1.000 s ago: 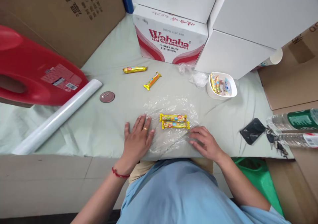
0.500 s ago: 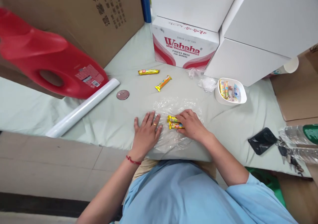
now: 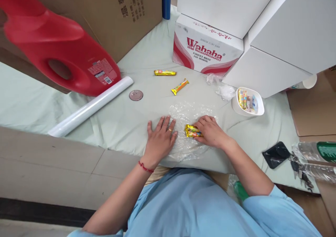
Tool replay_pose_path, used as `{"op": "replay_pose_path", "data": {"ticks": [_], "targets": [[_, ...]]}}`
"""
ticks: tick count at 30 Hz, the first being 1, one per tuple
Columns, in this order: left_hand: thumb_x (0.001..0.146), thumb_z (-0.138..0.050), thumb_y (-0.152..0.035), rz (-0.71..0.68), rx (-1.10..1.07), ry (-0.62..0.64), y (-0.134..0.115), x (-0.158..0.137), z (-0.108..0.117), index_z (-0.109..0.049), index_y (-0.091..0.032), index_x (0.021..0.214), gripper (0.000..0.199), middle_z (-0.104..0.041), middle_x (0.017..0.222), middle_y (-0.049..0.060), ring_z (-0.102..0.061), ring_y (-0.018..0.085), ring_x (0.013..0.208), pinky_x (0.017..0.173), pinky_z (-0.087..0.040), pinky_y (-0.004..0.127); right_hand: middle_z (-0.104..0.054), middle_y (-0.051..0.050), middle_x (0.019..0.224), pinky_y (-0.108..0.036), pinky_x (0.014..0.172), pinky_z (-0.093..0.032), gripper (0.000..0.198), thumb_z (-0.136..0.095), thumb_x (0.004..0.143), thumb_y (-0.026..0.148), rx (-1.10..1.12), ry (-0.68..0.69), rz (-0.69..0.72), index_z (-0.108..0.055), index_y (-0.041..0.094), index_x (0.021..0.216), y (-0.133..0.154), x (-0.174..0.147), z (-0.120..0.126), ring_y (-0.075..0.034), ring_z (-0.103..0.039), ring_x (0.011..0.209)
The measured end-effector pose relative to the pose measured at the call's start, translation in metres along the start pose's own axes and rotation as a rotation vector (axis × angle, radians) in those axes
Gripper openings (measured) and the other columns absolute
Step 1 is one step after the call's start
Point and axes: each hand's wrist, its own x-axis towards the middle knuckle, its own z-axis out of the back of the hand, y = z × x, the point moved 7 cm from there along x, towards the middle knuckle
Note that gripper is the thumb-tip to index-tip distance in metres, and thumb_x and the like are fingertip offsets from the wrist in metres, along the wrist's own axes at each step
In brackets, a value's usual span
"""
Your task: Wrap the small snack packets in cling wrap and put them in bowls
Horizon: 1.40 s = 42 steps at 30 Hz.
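My left hand (image 3: 161, 139) lies flat with fingers spread, on the cloth and the left edge of a clear plastic film (image 3: 181, 153). Over the film, my right hand (image 3: 213, 132) has its thumb and fingers closed around yellow-wrapped snack sticks (image 3: 193, 130). Two of them show, side by side; their right ends are hidden under the fingers. Farther back on the cloth lie one loose yellow snack stick (image 3: 165, 72) and a second, slanted snack stick (image 3: 180, 86). A round brownish disc (image 3: 135, 95) is beyond my left hand.
A white tub (image 3: 248, 112) with wrapped snacks stands right, near crumpled plastic (image 3: 226, 92). Left are a white roll (image 3: 91, 105) and a big red jug (image 3: 78, 58). A Wahaha carton (image 3: 207, 49) and white boxes stand behind. A black phone-like item (image 3: 277, 154) and keys (image 3: 301, 174) lie right.
The camera view has shifted, so most things appear a little farther right. The two snack sticks under my right hand look slightly closer together. My left hand stays flat.
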Motion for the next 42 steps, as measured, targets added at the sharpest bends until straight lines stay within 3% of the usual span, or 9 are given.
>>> {"op": "replay_pose_path", "data": {"ticks": [10, 15, 18, 21, 24, 29, 34, 38, 42], "targets": [[0.112, -0.033, -0.043, 0.009, -0.019, -0.005, 0.002, -0.001, 0.001, -0.051, -0.025, 0.16, 0.055, -0.043, 0.172, 0.012, -0.038, 0.034, 0.16, 0.13, -0.008, 0.075, -0.067, -0.014, 0.133, -0.058, 0.118, -0.036, 0.051, -0.08, 0.094, 0.042, 0.082, -0.08, 0.113, -0.066, 0.024, 0.14, 0.001, 0.003, 0.002, -0.037, -0.05, 0.136], [0.112, -0.03, -0.042, 0.031, -0.069, -0.002, 0.008, -0.002, 0.003, -0.046, -0.025, 0.164, 0.057, -0.044, 0.171, 0.013, -0.04, 0.033, 0.159, 0.131, -0.013, 0.071, -0.059, -0.016, 0.149, -0.058, 0.115, -0.047, 0.059, -0.069, 0.1, 0.05, 0.267, -0.265, 0.096, -0.054, 0.029, 0.153, -0.008, -0.05, 0.002, -0.036, -0.052, 0.14], [0.111, -0.034, -0.042, 0.054, -0.114, -0.057, 0.015, -0.004, 0.004, -0.045, -0.023, 0.164, 0.057, -0.038, 0.174, 0.017, -0.038, 0.034, 0.16, 0.131, -0.02, 0.067, -0.058, -0.015, 0.151, -0.063, 0.115, -0.049, 0.067, -0.074, 0.098, 0.05, 0.306, -0.323, 0.082, -0.049, 0.033, 0.158, -0.002, -0.089, -0.015, -0.037, -0.052, 0.142], [0.108, -0.043, -0.039, 0.06, -0.143, -0.159, 0.021, -0.008, 0.009, -0.052, -0.023, 0.159, 0.054, -0.031, 0.177, 0.017, -0.027, 0.035, 0.165, 0.131, -0.027, 0.061, -0.062, -0.014, 0.144, -0.064, 0.112, -0.053, 0.049, -0.069, 0.102, 0.035, 0.285, -0.386, 0.013, -0.059, 0.032, 0.149, 0.002, -0.116, -0.036, -0.035, -0.056, 0.137], [0.103, -0.05, -0.029, 0.015, -0.111, -0.234, 0.022, -0.014, 0.017, -0.063, -0.028, 0.147, 0.046, -0.037, 0.175, 0.011, -0.019, 0.034, 0.168, 0.133, -0.022, 0.061, -0.069, -0.012, 0.132, -0.061, 0.107, -0.057, 0.03, -0.062, 0.103, 0.021, 0.3, -0.478, -0.028, -0.071, 0.032, 0.13, 0.003, -0.124, -0.042, -0.033, -0.059, 0.132], [0.085, -0.047, -0.01, -0.239, -0.12, -0.033, 0.013, -0.017, 0.018, -0.072, -0.039, 0.136, 0.064, -0.072, 0.145, -0.001, -0.038, 0.029, 0.161, 0.135, -0.003, 0.067, -0.07, -0.012, 0.13, -0.059, 0.109, -0.055, 0.021, -0.062, 0.102, 0.024, 0.377, -0.507, -0.012, -0.076, 0.03, 0.117, -0.003, -0.105, -0.017, -0.033, -0.06, 0.132], [0.07, -0.049, -0.012, -0.331, -0.206, 0.184, 0.022, -0.015, 0.011, -0.068, -0.032, 0.142, 0.077, -0.071, 0.147, 0.004, -0.044, 0.03, 0.157, 0.134, -0.008, 0.068, -0.07, -0.013, 0.128, -0.045, 0.101, -0.059, 0.021, -0.057, 0.105, 0.034, 0.532, -0.484, -0.06, -0.075, 0.026, 0.112, -0.031, -0.063, 0.01, -0.027, -0.069, 0.118], [0.083, -0.055, -0.026, -0.343, -0.215, 0.203, 0.024, -0.013, 0.008, -0.063, -0.029, 0.146, 0.064, -0.064, 0.155, 0.006, -0.037, 0.033, 0.161, 0.133, -0.011, 0.068, -0.074, -0.008, 0.099, -0.032, 0.076, -0.056, 0.022, -0.058, 0.098, 0.036, 0.665, -0.389, -0.202, -0.076, 0.022, 0.098, -0.062, -0.028, 0.006, -0.02, -0.069, 0.086], [0.095, -0.061, -0.048, -0.276, -0.218, 0.123, 0.019, -0.005, 0.008, -0.072, -0.027, 0.128, 0.04, -0.07, 0.147, 0.009, -0.041, 0.035, 0.158, 0.132, -0.011, 0.068, -0.067, -0.001, 0.073, -0.028, 0.064, -0.044, 0.028, -0.059, 0.091, 0.043, 0.727, -0.308, -0.41, -0.075, 0.02, 0.094, -0.086, -0.014, -0.01, -0.016, -0.057, 0.065]]}}
